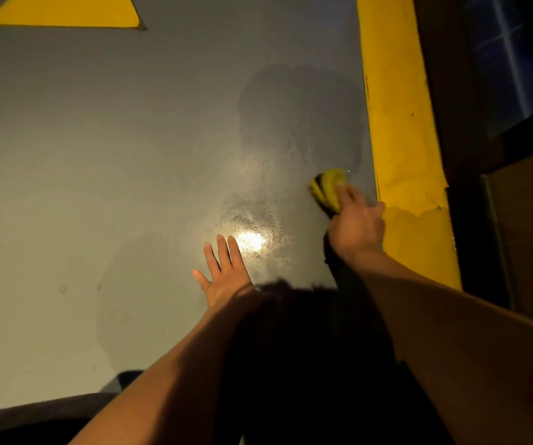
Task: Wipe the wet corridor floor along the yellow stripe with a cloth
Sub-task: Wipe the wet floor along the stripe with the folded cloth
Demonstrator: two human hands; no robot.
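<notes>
While my right hand grips the yellow cloth on the wet grey floor just beside the yellow stripe, my left hand, fingers flat, props me on glossy wetness where it might slip.

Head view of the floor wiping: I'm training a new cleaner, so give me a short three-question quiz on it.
1. True or false: the left hand grips the cloth.
2. Which side of the yellow stripe is the cloth on? A) left B) right C) on top of it
3. Fill in: the left hand lies flat on the grey ___.

Key: 1 false, the right hand holds it; 2 A; 3 floor.
</notes>
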